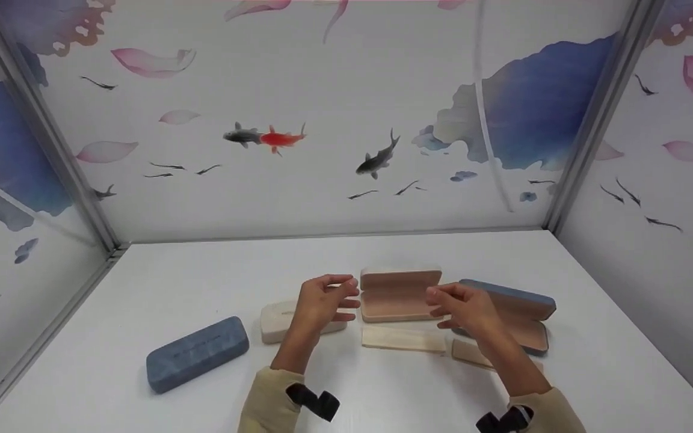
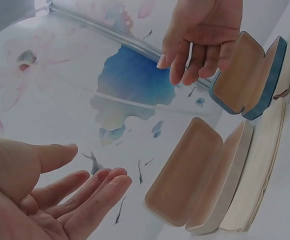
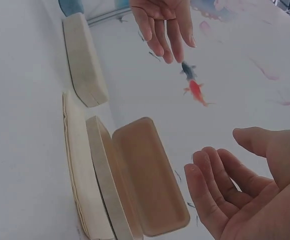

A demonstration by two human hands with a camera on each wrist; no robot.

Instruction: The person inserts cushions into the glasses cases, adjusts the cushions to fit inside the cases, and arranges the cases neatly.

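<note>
My left hand [image 1: 321,304] hovers over the closed cream glasses case [image 1: 274,323], fingers loosely bent and holding nothing. Level with it, my right hand [image 1: 465,310] is raised in front of the open blue glasses case [image 1: 530,319], also holding nothing. Between the hands stands an open cream glasses case [image 1: 400,305] with a tan lining; its inside shows bare in the left wrist view. A folded cream cloth [image 1: 403,338] lies in front of it. A second folded cloth [image 1: 470,352] lies before the open blue case, partly hidden by my right forearm.
A closed blue glasses case [image 1: 198,353] lies at the left of the white table [image 1: 202,270]. Printed panels [image 1: 322,198] with fish and petals enclose the table at the back and both sides. Dark straps [image 1: 313,402] sit on the sleeves.
</note>
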